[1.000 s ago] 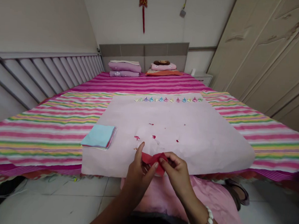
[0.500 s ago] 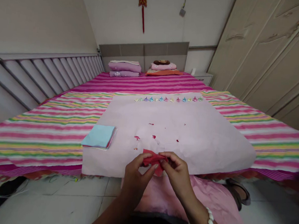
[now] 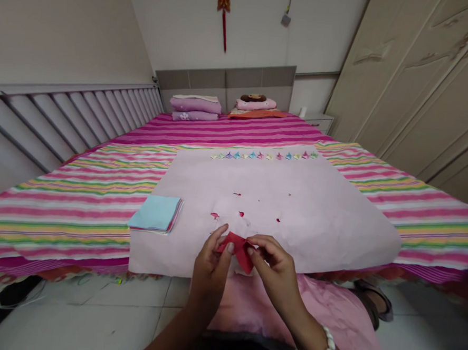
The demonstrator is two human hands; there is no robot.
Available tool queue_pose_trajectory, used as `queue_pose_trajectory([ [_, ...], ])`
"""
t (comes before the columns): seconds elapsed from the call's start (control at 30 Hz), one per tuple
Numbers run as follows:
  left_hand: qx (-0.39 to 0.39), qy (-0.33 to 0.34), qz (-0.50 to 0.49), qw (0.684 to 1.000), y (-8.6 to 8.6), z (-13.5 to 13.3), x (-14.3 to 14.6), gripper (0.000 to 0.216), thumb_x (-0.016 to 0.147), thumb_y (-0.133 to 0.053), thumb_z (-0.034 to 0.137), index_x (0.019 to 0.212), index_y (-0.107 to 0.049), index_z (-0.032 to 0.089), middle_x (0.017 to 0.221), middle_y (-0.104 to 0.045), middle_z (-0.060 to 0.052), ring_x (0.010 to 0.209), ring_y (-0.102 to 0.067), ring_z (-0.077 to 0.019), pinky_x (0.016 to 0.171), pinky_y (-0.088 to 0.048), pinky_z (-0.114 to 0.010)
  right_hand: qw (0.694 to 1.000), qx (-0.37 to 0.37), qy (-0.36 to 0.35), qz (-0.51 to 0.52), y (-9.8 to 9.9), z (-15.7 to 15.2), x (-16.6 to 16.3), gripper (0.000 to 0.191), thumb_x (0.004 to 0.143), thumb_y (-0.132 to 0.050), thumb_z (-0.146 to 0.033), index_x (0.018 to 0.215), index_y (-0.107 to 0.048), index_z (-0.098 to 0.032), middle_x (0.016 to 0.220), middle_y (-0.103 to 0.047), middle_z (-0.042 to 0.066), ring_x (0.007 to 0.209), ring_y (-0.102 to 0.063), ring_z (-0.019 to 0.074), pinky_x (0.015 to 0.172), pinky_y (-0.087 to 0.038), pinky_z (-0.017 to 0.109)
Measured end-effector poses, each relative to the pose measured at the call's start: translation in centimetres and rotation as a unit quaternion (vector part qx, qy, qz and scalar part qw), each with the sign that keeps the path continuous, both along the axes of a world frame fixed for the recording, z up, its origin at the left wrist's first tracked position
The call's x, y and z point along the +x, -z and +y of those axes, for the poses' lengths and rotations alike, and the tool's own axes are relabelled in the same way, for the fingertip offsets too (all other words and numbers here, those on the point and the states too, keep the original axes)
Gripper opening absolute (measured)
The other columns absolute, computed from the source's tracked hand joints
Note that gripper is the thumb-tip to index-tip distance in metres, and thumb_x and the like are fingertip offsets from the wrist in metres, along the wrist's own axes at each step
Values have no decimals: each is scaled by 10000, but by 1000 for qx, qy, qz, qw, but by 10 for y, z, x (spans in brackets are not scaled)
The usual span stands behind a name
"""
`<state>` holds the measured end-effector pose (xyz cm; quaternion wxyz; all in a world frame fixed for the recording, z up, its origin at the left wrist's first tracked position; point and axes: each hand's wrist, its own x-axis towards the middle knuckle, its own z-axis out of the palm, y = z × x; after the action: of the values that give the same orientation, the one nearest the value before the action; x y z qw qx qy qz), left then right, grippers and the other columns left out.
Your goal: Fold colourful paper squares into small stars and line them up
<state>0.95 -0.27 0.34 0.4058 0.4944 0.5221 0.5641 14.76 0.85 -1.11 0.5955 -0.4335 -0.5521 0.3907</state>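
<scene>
A small folded piece of red paper (image 3: 236, 243) is held above the near edge of a large pale sheet (image 3: 314, 217). My left hand (image 3: 211, 266) pinches its left side between thumb and fingers. On the right side, my right hand (image 3: 278, 270), with a white beaded bracelet at the wrist, grips it by thumb and fingertips. A few red scraps (image 3: 241, 214) lie on the sheet beyond my hands. Left of them is a stack of square paper (image 3: 156, 212), light blue on top. Several small folded paper shapes (image 3: 252, 155) in mixed colours form a row along the sheet's far edge.
The sheet lies on a bed with a striped cover (image 3: 78, 186). Folded bedding (image 3: 196, 106) is piled near the headboard (image 3: 259, 79). A slatted rail (image 3: 83, 105) runs along the left, and a wardrobe (image 3: 433, 87) stands at the right. Pink cloth (image 3: 321, 307) covers my lap.
The red paper has turned and now shows flatter, sharper-edged faces. My left hand has tilted more upright, its index finger raised; my right hand has shifted only slightly.
</scene>
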Motion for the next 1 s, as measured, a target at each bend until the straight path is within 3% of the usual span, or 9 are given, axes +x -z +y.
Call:
queue_pose_trajectory([
  [0.13, -40, 24, -134, 990, -1, 2, 2, 575, 753, -695, 297, 1267, -452, 205, 1040, -690, -63, 954, -657, -195, 865, -513, -330, 1000, 4, 5, -3, 1, 1, 0, 137, 805, -630, -203, 899, -723, -240, 931, -651, 58, 797, -593, 192, 652, -469, 296],
  [0.27, -61, 38, -229, 971, -1, 3, 3, 499, 728, -728, 278, 1163, -499, 193, 1161, -639, -96, 947, -650, -177, 832, -527, -315, 1000, 11, 11, -11, 0, 1, 0, 130, 814, -620, -222, 905, -712, -225, 931, -653, 59, 771, -590, 182, 637, -467, 286],
  [0.47, -111, 51, -314, 941, -2, 4, 7, 406, 642, -795, 203, 966, -551, 172, 1044, -647, -63, 827, -643, -120, 749, -533, -247, 1000, 21, -2, -15, -4, 0, -2, 114, 816, -607, -223, 880, -700, -207, 894, -652, 58, 787, -598, 186, 636, -466, 283],
  [0.7, -102, 45, -231, 966, 1, 6, 10, 268, 633, -789, 243, 693, -547, 147, 1070, -596, -45, 755, -625, -104, 666, -527, -226, 1000, 16, -11, -18, -2, -1, -3, 114, 813, -606, -192, 890, -689, -210, 870, -624, 38, 675, -558, 144, 587, -452, 259],
  [0.87, -44, 68, -117, 990, 6, 6, 11, 229, 742, -679, 355, 844, -654, 152, 1055, -603, -97, 968, -606, -232, 767, -543, -337, 1000, 14, -4, -23, 1, 0, -5, 112, 806, -615, -177, 891, -679, -213, 879, -605, 28, 649, -542, 127, 582, -446, 250],
  [1.0, 4, 54, -30, 998, 8, 4, 13, 185, 732, -674, 289, 870, -676, 166, 1098, -596, -108, 1050, -584, -259, 755, -548, -322, 999, 23, -9, -30, 2, 1, -5, 127, 798, -603, -140, 880, -668, -213, 868, -593, 21, 640, -532, 121, 573, -442, 245],
])
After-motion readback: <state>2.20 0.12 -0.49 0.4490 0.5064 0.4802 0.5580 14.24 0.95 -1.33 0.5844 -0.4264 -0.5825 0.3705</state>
